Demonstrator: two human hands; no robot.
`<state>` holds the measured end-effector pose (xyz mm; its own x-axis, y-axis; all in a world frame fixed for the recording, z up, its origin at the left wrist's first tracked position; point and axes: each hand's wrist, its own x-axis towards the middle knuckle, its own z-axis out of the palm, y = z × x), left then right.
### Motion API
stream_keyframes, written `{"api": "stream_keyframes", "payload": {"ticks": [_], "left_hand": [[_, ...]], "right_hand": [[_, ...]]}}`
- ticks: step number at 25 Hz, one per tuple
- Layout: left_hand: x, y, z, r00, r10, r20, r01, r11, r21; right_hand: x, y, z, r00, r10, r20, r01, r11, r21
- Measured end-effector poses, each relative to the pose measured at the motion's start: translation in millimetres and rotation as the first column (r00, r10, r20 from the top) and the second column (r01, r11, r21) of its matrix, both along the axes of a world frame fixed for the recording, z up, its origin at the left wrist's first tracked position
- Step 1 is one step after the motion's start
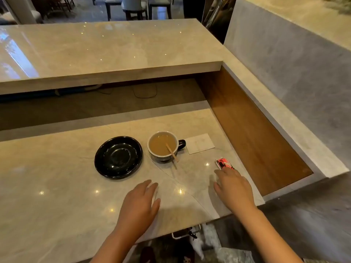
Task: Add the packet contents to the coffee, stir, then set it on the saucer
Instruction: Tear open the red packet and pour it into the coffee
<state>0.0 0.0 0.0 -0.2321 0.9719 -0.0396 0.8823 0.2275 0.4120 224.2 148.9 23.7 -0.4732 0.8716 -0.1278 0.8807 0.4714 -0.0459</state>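
A dark cup (163, 146) of milky coffee stands on the marble counter (57, 186), its handle pointing right. A wooden stir stick (171, 152) leans in it over the near rim. An empty black saucer (118, 156) lies just left of the cup, apart from it. A red and white packet (223, 163) lies on the counter to the right. My right hand (232, 186) is flat with fingers spread, its fingertips at the packet's near edge. My left hand (141, 204) hovers palm down near the counter's front, holding nothing.
A white paper napkin (199, 143) lies right of the cup. A raised marble ledge (106, 54) runs across the back. A brown wooden recess (252, 141) drops off right of the counter. Chairs (133, 6) stand in the far background.
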Motion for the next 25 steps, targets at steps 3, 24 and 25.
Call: {"api": "stream_keyframes", "payload": {"ticks": [3,24,25], "left_hand": [[-4,14,-18,0.998,0.047,-0.033,-0.048,0.998,-0.033],[-12,20,-53,0.986,0.02,-0.168,-0.037,0.995,-0.097],[-12,20,-54,0.984,0.017,-0.176,-0.035,0.994,-0.101]], "right_hand": [[1,13,-11,0.998,-0.052,-0.023,0.053,0.998,0.039],[-9,29,-50,0.923,-0.289,-0.254,0.34,0.923,0.182],[-9,27,-54,0.91,-0.29,-0.296,0.359,0.908,0.215]]}}
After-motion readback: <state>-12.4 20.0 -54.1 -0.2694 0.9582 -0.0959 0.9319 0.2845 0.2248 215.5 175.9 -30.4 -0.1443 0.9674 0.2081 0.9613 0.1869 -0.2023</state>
